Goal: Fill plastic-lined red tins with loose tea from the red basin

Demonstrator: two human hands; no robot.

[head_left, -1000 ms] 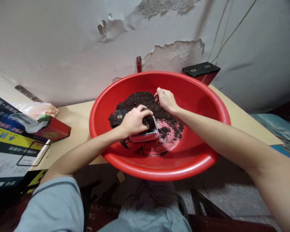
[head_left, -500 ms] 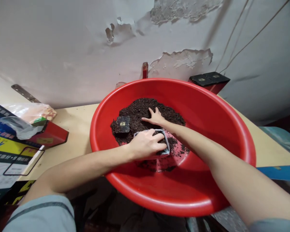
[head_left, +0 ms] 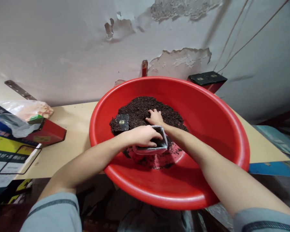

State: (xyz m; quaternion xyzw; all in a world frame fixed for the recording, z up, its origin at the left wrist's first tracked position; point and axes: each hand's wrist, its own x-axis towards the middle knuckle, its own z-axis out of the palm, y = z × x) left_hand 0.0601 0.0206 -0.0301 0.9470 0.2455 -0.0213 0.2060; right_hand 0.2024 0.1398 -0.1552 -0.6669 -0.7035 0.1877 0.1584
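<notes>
A wide red plastic basin [head_left: 222, 135] holds a heap of dark loose tea leaves [head_left: 141, 108]. My left hand [head_left: 146, 137] grips a small box [head_left: 151, 150] lined with clear plastic, its fingers curled over the rim into the opening. Dark leaves show inside, though how full it is cannot be seen. Beyond the box, my right hand [head_left: 155, 117] rests open on the heap, palm down, its fingers parted and touching the leaves. A black square lid [head_left: 122, 122] with a gold mark lies on the heap's left side.
The basin stands on a pale tabletop [head_left: 74, 129] against a peeling wall. At left are a red box [head_left: 49, 132] with plastic on it, a printed carton [head_left: 4, 154] and a bagged item [head_left: 38, 109]. A red box with a black top [head_left: 207, 78] stands behind the basin.
My left fingers have gone deeper into the box, whose opening now faces me more and shows fewer leaves. My right hand has drawn its fingers in slightly on the heap.
</notes>
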